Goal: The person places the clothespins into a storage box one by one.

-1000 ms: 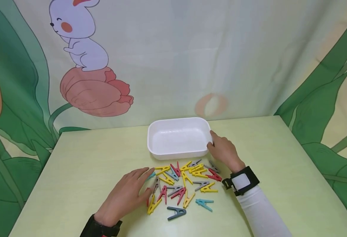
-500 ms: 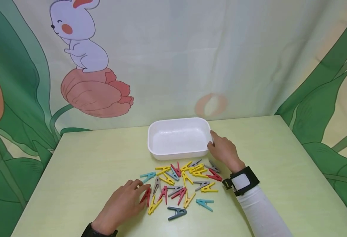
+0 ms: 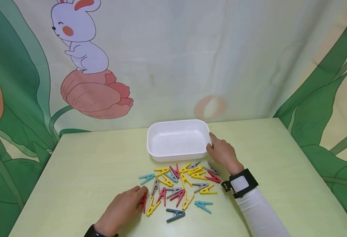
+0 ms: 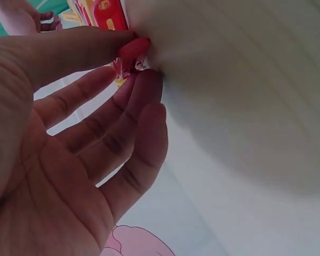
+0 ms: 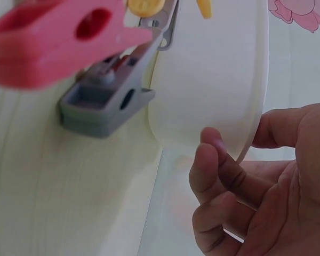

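Observation:
My left hand (image 3: 122, 208) is at the left edge of a loose spread of plastic clothespins. Its thumb and fingertips pinch a red clothespin (image 3: 144, 201); in the left wrist view that red clothespin (image 4: 133, 50) is between them, close to the tabletop. My right hand (image 3: 224, 154) holds the right end of a white plastic tub (image 3: 177, 157). Seen from the right wrist, the thumb and curled fingers meet at the rim of the tub (image 5: 213, 74). Nothing lies inside the tub.
Several yellow, red, grey and blue clothespins lie between the hands, among them a dark grey clothespin (image 3: 175, 215) nearest me and a light blue clothespin (image 3: 203, 206). They rest on a pale yellow-green table (image 3: 81, 168). A printed curtain (image 3: 167, 65) hangs behind it.
My left hand has drawn back from the blue clothespin at the left, moving nearer to me, and now pinches the red clothespin. The right hand stays on the tub.

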### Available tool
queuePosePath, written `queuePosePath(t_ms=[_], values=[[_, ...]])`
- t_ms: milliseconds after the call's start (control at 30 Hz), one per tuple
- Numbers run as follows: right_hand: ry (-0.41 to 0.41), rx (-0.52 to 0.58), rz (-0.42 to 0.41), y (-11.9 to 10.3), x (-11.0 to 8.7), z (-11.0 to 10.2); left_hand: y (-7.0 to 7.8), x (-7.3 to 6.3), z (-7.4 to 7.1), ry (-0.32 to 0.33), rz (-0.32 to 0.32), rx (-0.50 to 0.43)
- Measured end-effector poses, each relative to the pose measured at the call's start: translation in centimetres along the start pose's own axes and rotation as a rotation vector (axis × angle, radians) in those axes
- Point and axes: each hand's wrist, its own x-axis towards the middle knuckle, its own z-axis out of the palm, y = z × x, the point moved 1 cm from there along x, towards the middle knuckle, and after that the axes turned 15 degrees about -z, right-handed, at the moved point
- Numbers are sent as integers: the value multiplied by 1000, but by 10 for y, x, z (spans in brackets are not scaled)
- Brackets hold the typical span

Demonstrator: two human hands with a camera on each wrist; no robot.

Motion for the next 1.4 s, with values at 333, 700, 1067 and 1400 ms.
queuePosePath(t_ms=[333, 700, 1067, 1400], values=[[3, -2, -2, -2, 3, 2, -5, -2, -3, 1, 10, -13], [1, -11, -5, -4, 5, 1, -9, 4, -28, 21, -62, -39], [-5, 8, -12, -2, 4, 2, -3, 8, -46, 165, -10, -108], [10, 13, -34, -2, -1, -1, 10, 28, -66, 263, 68, -187]])
